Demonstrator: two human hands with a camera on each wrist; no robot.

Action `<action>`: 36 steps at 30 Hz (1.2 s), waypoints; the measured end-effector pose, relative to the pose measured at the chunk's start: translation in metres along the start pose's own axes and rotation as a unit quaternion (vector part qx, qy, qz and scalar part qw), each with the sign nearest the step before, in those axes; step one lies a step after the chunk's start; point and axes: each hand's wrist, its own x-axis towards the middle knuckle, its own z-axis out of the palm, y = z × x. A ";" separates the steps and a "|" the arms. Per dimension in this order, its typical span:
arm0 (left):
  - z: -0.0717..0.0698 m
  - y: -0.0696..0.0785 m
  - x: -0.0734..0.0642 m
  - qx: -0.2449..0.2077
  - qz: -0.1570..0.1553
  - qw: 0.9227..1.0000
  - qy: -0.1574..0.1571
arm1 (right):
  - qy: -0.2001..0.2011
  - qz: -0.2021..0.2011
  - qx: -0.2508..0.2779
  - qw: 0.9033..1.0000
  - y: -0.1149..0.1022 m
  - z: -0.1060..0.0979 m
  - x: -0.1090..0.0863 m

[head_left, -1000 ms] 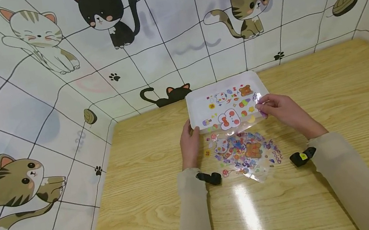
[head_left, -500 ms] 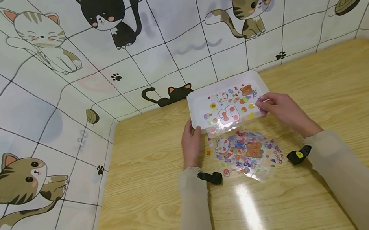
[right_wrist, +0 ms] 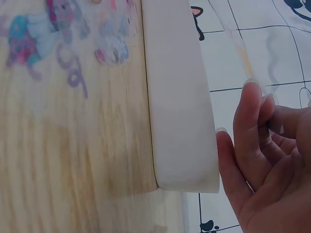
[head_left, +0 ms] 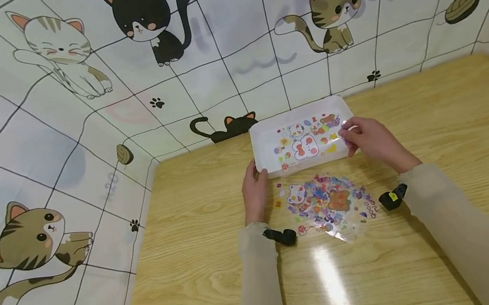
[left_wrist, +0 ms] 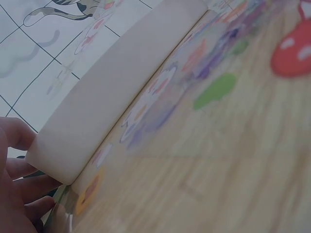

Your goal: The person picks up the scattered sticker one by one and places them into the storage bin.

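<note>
One clear plastic film (head_left: 304,147), printed with a white bunny, a brown bear and small bright motifs, is held over the white tray (head_left: 263,141); we cannot tell whether it is a single sheet or a bag. The right hand (head_left: 374,141) pinches it at its right edge between thumb and fingertips, a grip that, we judge, leaves the printed face uncovered and the film free to tilt. Well apart from it, the left hand (head_left: 254,189) has its fingers bent round the tray's near left corner, probably to steady it. Just in front of the tray, nearer the person, we find a second clear printed piece, a bag (head_left: 322,199) by its look, lying flat with crowded coloured bits, perhaps set there to be within reach of both hands. All this rests on a wood-grain table (head_left: 190,234), with the tray's far side close to a wall (head_left: 197,91) decorated with cartoon cats.
</note>
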 end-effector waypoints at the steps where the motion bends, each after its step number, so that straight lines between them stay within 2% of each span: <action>1: 0.000 0.000 0.000 0.000 -0.003 1.000 0.000 | -0.002 0.002 0.000 1.000 0.000 0.000 0.001; 8: 0.001 -0.002 0.000 0.003 -0.009 1.000 -0.002 | -0.003 0.003 0.004 1.000 0.003 0.002 0.009; 18: 0.003 -0.002 -0.001 0.005 0.004 1.000 0.005 | 0.026 0.026 0.020 0.999 0.008 0.005 0.017; 29: 0.001 0.000 0.001 0.015 0.003 1.000 0.015 | -0.002 0.040 0.053 0.998 0.001 0.000 0.023; 36: 0.001 0.000 0.001 0.010 0.000 1.000 0.010 | -0.008 0.036 0.099 0.994 0.004 -0.003 0.024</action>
